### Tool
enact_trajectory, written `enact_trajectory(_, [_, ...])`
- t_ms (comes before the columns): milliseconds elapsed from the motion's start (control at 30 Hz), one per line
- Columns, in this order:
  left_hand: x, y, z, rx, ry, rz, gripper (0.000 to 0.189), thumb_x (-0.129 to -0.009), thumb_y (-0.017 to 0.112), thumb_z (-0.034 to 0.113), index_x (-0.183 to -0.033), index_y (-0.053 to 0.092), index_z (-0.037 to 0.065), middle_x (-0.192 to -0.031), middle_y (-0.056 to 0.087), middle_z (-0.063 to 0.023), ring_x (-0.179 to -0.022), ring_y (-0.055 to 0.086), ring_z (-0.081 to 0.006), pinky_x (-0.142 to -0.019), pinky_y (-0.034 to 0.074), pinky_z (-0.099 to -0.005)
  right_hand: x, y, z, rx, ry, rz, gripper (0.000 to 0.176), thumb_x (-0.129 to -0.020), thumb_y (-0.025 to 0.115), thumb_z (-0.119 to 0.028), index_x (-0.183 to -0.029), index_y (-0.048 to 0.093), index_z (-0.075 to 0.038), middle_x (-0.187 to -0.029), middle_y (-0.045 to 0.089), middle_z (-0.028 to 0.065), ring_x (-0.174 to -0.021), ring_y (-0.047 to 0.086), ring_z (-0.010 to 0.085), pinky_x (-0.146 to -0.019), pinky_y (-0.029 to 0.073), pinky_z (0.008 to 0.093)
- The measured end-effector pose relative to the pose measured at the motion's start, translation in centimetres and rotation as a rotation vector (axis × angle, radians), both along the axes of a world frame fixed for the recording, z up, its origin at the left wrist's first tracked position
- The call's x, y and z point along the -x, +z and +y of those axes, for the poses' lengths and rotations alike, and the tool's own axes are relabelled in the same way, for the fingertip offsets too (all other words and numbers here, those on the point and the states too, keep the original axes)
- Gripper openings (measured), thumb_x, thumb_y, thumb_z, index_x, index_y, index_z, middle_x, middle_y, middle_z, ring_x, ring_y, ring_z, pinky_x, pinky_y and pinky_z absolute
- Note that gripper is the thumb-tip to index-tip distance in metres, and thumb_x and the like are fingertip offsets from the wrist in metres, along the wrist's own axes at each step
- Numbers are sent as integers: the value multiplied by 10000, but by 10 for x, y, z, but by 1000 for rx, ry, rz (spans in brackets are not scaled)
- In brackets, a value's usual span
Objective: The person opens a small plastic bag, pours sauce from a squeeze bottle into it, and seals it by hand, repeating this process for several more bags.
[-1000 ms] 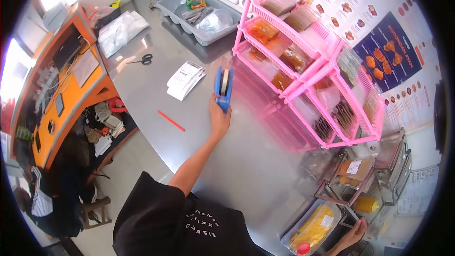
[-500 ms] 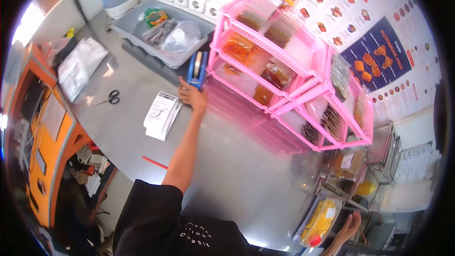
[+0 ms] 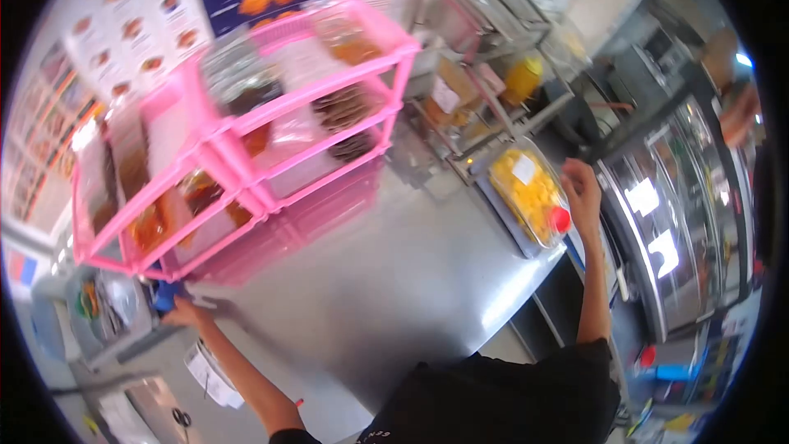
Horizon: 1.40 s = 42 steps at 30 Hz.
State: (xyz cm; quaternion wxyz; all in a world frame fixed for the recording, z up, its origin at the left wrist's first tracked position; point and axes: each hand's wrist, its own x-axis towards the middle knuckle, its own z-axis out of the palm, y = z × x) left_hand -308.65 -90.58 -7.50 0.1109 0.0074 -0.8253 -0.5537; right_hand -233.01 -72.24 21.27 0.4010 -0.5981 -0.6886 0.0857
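Note:
My left hand (image 3: 187,313) is at the near end of a blue tape dispenser (image 3: 168,293), its fingers closed about that end, partly blurred. The dispenser stands between the pink tiered rack (image 3: 271,196) and a grey tray (image 3: 123,337). Raised at the right, my right hand (image 3: 583,191) has loosely bent fingers and nothing in them. It is beside a clear tub of yellow pieces (image 3: 526,185) with a white label and a red lid or cap (image 3: 559,219). Below my left hand lie printed slips (image 3: 211,376).
Scissors (image 3: 182,417) lie at the lower left. Bagged foods fill the rack's tiers. A metal shelf with a yellow bottle (image 3: 523,80) stands behind the tub. To the right is a glass-fronted display cabinet (image 3: 674,214); part of another person's hand (image 3: 740,115) shows above it.
My view has swung to the right, so the rack now sits left of the middle. My left hand stays at the tape dispenser. My right hand has come up beside the tub.

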Motion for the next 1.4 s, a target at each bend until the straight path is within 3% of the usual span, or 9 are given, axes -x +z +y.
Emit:
enact_trajectory(300, [-229, 74, 41, -70, -458, 251, 781, -842, 657, 190, -1419, 164, 5, -1441, 192, -211, -1310, 301, -378, -1057, 313, -505, -59, 17, 151, -153, -31, 75, 293, -825, 651, -80, -1095, 573, 2, -1067, 621, 112, -938, 618, 191, -806, 504, 316])
enact_trajectory(500, [-369, 58, -13, 126, -507, 234, 750, -864, 634, 206, -1426, 172, 21, -1461, 156, -181, -1326, 288, -375, -1065, 285, -517, -114, -41, 341, 231, -88, 88, 700, -665, 802, -347, -1129, 510, 88, -1128, 590, 200, -961, 617, 263, -811, 502, 349])
enact_trajectory(600, [-438, 62, -37, 256, -423, 223, 759, -854, 633, 167, -1437, 169, 29, -1455, 175, -166, -1342, 281, -364, -1055, 286, -524, -153, -93, 438, 293, 135, -93, 929, -570, 826, -501, -1186, 467, 94, -1152, 573, 244, -996, 604, 326, -876, 472, 401])
enact_trajectory(667, [-477, 71, -49, 265, -358, 127, 743, -854, 627, 151, -1435, 181, 29, -1459, 169, -166, -1347, 277, -356, -1054, 284, -524, -156, -122, 458, -133, -158, -525, 1006, -533, 801, -615, -1182, 484, 85, -1124, 591, 249, -1033, 588, 356, -945, 418, 456])
enact_trajectory(733, [-505, 69, -62, 285, -330, 83, 737, -836, 637, 122, -1420, 200, 13, -1461, 157, -186, -1345, 260, -363, -1052, 290, -516, -175, -133, 489, 32, -97, -584, 1029, -528, 763, -682, -1184, 499, 66, -1111, 607, 223, -1054, 577, 364, -980, 372, 498])
enact_trajectory(767, [-518, 71, -62, 276, -315, 66, 722, -831, 643, 117, -1404, 220, -3, -1457, 154, -204, -1340, 247, -371, -1049, 293, -510, -166, -122, 478, -121, 29, -636, 881, -558, 793, -614, -1167, 564, -20, -1020, 658, 169, -956, 641, 317, -844, 496, 432])
enact_trajectory(1033, [-526, 123, -51, 326, -299, 63, 550, -780, 619, 6, -1280, 391, 38, -1411, 191, -218, -1305, 276, -418, -1049, 305, -489, -158, -93, 439, -40, 96, -407, 944, -556, 858, -343, -1282, 395, 44, -1128, 577, 156, -1031, 570, 287, -909, 450, 396])
enact_trajectory(1200, [-485, 126, -92, 269, -204, 14, 459, -775, 625, 4, -1203, 482, 87, -1410, 199, -178, -1292, 305, -397, -1048, 327, -477, -143, -3, 330, 103, -68, -297, 933, -624, 818, -491, -1247, 408, 70, -1198, 539, 233, -1064, 552, 361, -907, 433, 450])
enact_trajectory(1400, [-427, 126, -146, 240, -155, -22, 397, -793, 617, 9, -1166, 509, 90, -1397, 239, -182, -1303, 295, -392, -1064, 306, -468, -113, 86, 169, -500, -41, -358, 459, -828, 707, -281, -1136, 562, 26, -1064, 611, 169, -914, 596, 244, -794, 500, 356])
